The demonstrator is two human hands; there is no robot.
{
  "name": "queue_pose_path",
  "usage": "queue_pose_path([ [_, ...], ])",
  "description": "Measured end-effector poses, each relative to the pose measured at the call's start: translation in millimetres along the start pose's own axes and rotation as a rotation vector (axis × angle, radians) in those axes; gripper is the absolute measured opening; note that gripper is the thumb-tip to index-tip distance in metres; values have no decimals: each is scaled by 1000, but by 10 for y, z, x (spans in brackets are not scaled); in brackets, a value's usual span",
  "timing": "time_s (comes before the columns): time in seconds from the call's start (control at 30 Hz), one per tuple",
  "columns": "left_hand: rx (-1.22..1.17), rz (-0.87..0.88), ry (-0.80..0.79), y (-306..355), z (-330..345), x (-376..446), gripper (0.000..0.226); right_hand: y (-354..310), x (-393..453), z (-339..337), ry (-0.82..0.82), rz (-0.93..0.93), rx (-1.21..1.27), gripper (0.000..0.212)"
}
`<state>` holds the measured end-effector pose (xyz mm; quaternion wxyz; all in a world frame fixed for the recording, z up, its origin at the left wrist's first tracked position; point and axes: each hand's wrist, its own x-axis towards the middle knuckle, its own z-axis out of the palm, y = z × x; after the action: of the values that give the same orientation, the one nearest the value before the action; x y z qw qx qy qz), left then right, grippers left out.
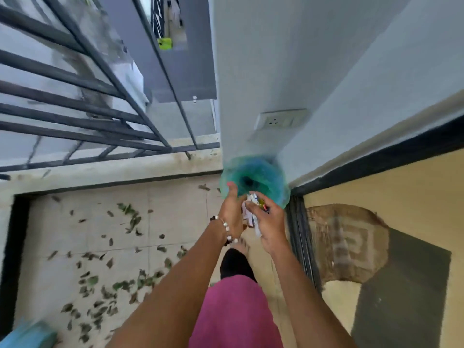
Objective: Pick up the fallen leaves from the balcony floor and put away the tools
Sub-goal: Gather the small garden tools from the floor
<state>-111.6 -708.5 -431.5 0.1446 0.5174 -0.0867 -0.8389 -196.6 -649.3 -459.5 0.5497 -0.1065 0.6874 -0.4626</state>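
Several dry green-brown leaves [105,287] lie scattered over the pale balcony floor [175,222] to my left. A bin lined with a green bag [261,177] stands in the corner by the wall. Both hands are held together just over its near rim. My left hand [232,209] touches the bag's rim, fingers extended. My right hand [268,224] grips crumpled white paper scraps [249,212]; a small yellow bit shows among them. The image is blurred by motion.
A dark metal railing [75,114] runs along the balcony's left and far edge above a concrete kerb. A grey wall with a switch plate [281,120] rises behind the bin. A sliding-door track and a doormat [351,247] lie on the right. A teal object [27,335] sits bottom left.
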Motion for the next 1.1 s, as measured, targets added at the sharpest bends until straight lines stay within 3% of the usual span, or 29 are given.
queue_pose_path([
  [0.13, 233, -29, 191, -149, -293, 1232, 59, 623, 1224, -226, 103, 80, -66, 20],
  [0.23, 371, -19, 228, -311, -635, 1954, 49, 1156, 2044, -324, 160, 176, -80, 16],
  [0.37, 343, 24, 289, -434, -987, 2509, 48, 1577, 2661, -295, 215, 220, -167, 57],
  [0.47, 265, 34, 336, -422, -1098, 2622, 49, 1590, 2725, -252, 242, 311, -103, 62],
  [0.57, 272, 18, 361, -373, -1073, 2485, 44, 1507, 2585, -238, 303, 319, -128, 49],
  [0.73, 342, 11, 364, -203, -737, 1859, 35, 1141, 1971, -245, 284, 293, -281, 9],
  [0.9, 411, 26, 422, -5, -395, 874, 28, 349, 1048, -116, 146, 280, -346, 23],
  [1.1, 469, 155, 590, 150, -248, -453, 23, -627, 29, 276, -37, 155, -543, 14],
])
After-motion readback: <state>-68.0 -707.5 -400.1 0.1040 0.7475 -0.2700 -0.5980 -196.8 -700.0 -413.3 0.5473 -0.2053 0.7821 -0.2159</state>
